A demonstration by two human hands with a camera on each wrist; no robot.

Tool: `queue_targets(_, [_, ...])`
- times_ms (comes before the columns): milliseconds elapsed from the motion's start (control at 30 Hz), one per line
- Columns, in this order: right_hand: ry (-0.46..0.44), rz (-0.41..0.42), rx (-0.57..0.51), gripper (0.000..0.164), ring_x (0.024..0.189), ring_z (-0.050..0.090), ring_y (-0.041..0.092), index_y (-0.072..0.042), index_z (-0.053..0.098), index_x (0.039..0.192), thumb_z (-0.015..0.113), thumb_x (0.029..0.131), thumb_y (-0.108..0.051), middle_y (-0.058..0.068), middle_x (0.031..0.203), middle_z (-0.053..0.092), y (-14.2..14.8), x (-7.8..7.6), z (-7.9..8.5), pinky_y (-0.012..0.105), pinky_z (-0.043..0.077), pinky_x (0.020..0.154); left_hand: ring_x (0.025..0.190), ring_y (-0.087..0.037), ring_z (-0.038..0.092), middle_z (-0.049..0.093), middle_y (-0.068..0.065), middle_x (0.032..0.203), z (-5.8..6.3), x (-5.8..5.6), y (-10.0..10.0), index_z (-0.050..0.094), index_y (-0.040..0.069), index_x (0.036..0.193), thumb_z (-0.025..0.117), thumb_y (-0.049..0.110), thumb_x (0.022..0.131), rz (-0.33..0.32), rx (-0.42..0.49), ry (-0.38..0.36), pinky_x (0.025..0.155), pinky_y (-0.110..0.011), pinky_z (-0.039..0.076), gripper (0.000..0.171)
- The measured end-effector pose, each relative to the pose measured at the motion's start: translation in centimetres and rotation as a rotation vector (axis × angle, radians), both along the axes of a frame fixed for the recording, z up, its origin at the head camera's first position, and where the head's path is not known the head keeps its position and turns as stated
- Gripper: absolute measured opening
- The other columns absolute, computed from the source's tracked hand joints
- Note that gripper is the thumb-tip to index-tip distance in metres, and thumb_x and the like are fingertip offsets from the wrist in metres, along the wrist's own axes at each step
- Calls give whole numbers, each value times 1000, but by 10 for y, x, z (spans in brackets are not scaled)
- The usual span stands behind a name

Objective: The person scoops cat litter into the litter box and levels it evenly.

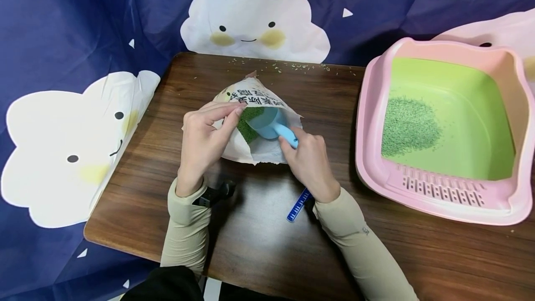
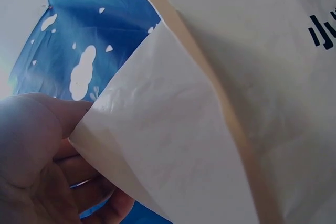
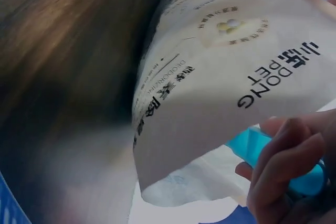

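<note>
A white printed bag (image 1: 267, 94) of green pellets (image 1: 247, 127) lies on the table with its torn mouth toward me. My left hand (image 1: 209, 129) pinches the edge of that mouth between thumb and fingers; the left wrist view shows the held corner of the bag (image 2: 157, 119). My right hand (image 1: 308, 157) grips the handle of a light blue scoop (image 1: 286, 134), whose bowl is inside the bag beside the pellets. In the right wrist view, fingers (image 3: 289, 156) curl round the blue handle (image 3: 249, 145). How full the scoop is cannot be told.
To the right stands a pink litter box (image 1: 365, 120) with a green base and a heap of green pellets (image 1: 407, 127) at its left side. Loose pellets (image 1: 298, 66) are scattered along the table's back edge. A blue strap (image 1: 298, 205) shows below my right wrist.
</note>
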State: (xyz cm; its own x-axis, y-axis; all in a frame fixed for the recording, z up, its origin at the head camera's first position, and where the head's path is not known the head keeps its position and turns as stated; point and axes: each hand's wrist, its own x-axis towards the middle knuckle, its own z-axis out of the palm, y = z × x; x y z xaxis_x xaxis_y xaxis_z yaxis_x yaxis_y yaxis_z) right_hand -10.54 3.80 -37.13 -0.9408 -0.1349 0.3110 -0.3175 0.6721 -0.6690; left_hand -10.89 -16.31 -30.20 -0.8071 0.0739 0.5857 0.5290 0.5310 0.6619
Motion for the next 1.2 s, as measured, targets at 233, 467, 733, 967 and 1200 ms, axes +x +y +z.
queue_targets(233, [-105,34,-33,28,50,36,16,-9,51,68,67,89,-20,-3,55,30,1,-15,-4,26,31,46,96,-20,71,76,-9,95,1,-1,1,77,2,96,65,7,90,-13,-2,-6,91,-27,53,15])
queue_targets(467, [-282,61,-92,18,57,47,19,-4,68,93,65,91,-22,4,63,50,-4,-28,-4,27,39,53,97,-20,71,76,-9,96,0,-1,0,77,2,96,64,7,91,-24,-3,-8,92,-27,53,15])
queue_targets(733, [-702,125,-601,25,45,49,7,11,56,103,53,98,-14,11,70,56,-11,-37,-19,16,41,41,97,-20,71,76,-9,97,-3,-1,1,77,2,97,64,7,91,-30,-1,-6,92,-27,53,15])
queue_targets(967, [-837,196,-772,33,51,50,4,13,46,127,43,101,-7,14,88,55,-22,-41,-28,14,43,45,97,-21,71,76,-10,98,-3,-2,3,77,1,97,65,7,91,-39,9,-1,92,-28,53,15])
queue_targets(1200, [-937,206,-912,37,59,50,4,6,45,135,45,101,-7,12,100,56,-16,-45,-32,13,42,53,97,-21,71,76,-10,97,-2,-2,3,77,0,96,65,7,91,-38,19,-3,92,-27,53,15])
